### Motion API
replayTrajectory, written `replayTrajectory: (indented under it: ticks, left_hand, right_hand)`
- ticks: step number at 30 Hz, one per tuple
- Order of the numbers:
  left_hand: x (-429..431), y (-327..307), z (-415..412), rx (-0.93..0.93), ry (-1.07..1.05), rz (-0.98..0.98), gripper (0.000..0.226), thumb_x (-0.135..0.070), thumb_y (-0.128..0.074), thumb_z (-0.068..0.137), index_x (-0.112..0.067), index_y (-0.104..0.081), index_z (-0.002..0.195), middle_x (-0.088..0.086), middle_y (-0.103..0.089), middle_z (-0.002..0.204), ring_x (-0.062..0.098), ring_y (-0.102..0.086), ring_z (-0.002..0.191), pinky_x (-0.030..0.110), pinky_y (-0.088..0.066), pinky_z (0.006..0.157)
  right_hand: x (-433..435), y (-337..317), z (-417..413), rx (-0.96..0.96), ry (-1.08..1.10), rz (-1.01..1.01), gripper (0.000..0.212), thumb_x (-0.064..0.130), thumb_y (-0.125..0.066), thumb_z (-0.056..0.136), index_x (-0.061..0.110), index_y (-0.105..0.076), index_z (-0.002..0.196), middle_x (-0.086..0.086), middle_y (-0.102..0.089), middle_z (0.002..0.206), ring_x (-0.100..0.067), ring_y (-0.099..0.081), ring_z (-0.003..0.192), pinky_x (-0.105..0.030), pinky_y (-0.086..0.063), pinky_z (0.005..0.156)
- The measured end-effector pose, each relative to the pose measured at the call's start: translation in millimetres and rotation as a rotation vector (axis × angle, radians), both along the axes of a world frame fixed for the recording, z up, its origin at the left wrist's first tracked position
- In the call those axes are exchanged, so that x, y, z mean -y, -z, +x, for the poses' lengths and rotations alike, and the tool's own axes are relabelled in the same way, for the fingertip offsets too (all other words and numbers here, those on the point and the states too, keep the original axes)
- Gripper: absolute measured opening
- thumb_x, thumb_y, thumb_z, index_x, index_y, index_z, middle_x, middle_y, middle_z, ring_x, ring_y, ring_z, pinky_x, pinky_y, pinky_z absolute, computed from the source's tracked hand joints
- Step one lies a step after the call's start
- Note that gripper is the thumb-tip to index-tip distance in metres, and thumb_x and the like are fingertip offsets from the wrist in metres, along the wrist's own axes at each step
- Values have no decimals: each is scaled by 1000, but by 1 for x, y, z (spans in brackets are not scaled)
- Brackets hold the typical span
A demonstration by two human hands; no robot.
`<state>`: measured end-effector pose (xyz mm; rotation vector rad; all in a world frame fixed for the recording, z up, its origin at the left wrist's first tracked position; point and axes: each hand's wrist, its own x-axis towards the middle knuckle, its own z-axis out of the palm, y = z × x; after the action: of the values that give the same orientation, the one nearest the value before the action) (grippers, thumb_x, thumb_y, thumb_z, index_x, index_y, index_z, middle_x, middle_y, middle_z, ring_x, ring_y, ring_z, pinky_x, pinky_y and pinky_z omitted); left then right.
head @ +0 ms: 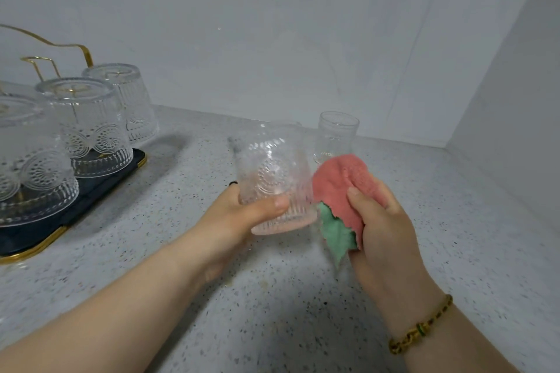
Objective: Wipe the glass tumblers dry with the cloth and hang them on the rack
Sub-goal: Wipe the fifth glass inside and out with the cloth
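Note:
My left hand (242, 215) grips a patterned glass tumbler (274, 172) above the counter, thumb across its ribbed lower part. Right beside it my right hand (381, 221) holds a bunched cloth (342, 188), pink on one face and green on the other, touching the tumbler's right side. A second tumbler (335, 136) stands on the counter behind the cloth. At the left, three tumblers (88, 118) hang upside down on the gold wire rack (65, 48), which stands on a dark tray (100, 188) with a gold rim.
The speckled grey counter (272, 297) runs back to a white wall (272, 39), and a side wall (515, 100) closes the right end. The rack's tray fills the left edge of the counter.

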<state>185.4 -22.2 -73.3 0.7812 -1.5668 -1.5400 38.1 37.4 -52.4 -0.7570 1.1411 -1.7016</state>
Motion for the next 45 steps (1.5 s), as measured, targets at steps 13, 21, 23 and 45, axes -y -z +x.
replayTrajectory:
  ticks: [13,21,23,45]
  left_hand:
    - [3,4,-7,-16,-387,-264,89,-33,-86,49,-5,-45,122,4,-64,108,8,-63,95,10,-50,77]
    - [-13,3,-15,-12,-362,-296,67,-29,-86,48,-23,-45,100,-13,-59,91,-18,-59,74,0,-43,62]
    - [-10,4,-14,-24,-389,-289,67,-23,-83,50,-20,-44,104,-14,-59,90,-19,-59,72,-1,-42,60]
    - [-7,-3,-4,7,-333,-278,67,-10,-82,60,-17,-40,112,-16,-55,91,-24,-54,69,-3,-40,59]
  right_hand:
    - [-5,1,9,154,-395,144,22,0,-41,83,-2,-62,90,-19,-65,74,-22,-62,55,-26,-49,46]
    - [-5,-2,16,315,-496,21,29,6,-46,69,4,-72,82,-16,-71,85,-21,-69,75,-29,-57,65]
    - [-4,3,18,267,-514,84,30,12,-49,64,4,-72,81,-17,-71,84,-22,-69,71,-30,-57,63]
    - [-5,-1,-4,-20,-431,289,27,15,-54,77,-4,-65,92,-21,-65,80,-30,-61,69,-34,-50,65]
